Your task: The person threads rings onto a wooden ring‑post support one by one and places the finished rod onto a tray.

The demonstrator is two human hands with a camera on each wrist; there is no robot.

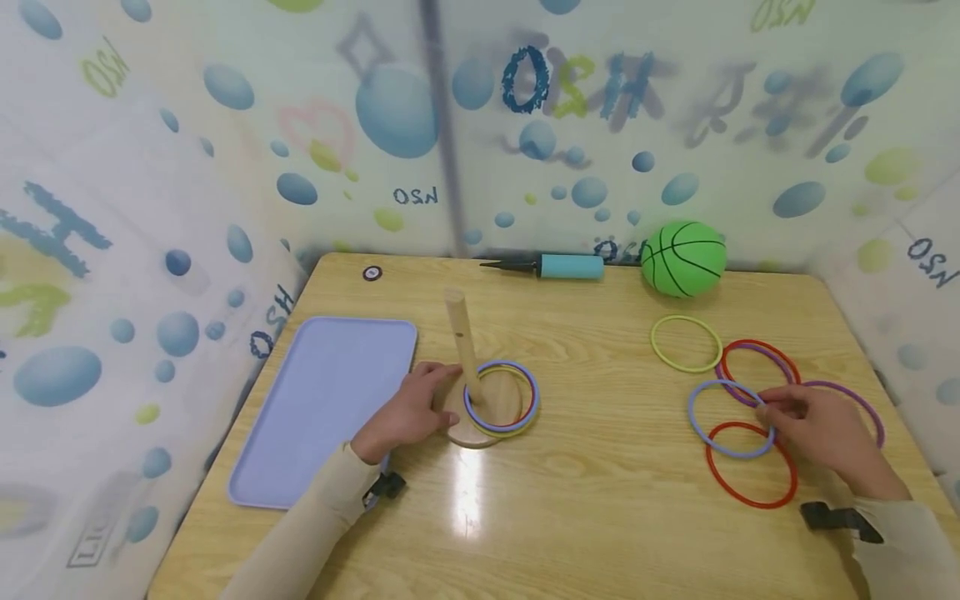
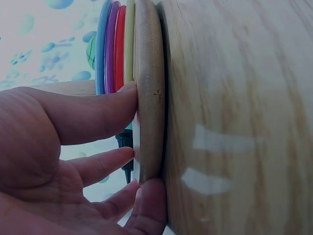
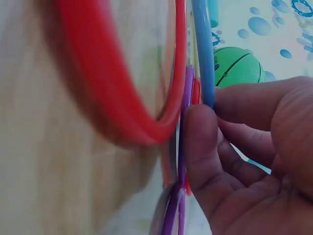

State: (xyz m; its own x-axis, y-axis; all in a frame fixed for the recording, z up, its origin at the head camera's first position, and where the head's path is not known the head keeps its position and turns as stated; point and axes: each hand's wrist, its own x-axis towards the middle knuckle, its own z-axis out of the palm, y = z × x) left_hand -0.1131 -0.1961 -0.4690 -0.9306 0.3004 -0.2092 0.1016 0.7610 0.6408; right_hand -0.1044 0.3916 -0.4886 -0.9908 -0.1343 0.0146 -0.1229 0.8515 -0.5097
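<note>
My left hand (image 1: 405, 408) grips the edge of the round wooden base (image 2: 149, 88) of a peg stand, thumb and fingers spread along it. The stand's upright post (image 1: 462, 333) rises beside those fingers. Stacked on the base around the post are a blue ring (image 2: 100, 54), a purple ring (image 2: 110, 54), a red ring (image 2: 119, 54) and a yellow ring (image 2: 129, 54). At the right, my right hand (image 1: 821, 429) pinches another blue ring (image 3: 203, 49) between thumb and fingers. That ring overlaps a red ring (image 1: 750, 505) in the head view.
Beyond the right hand lie a yellow-green ring (image 1: 653, 340), overlapping red (image 1: 797, 367) and purple rings, and a separate purple ring (image 1: 879, 417). A green basketball (image 1: 684, 258) and blue hand pump (image 1: 572, 267) sit along the back. A lavender tray (image 1: 315, 408) lies left; patterned walls enclose the table.
</note>
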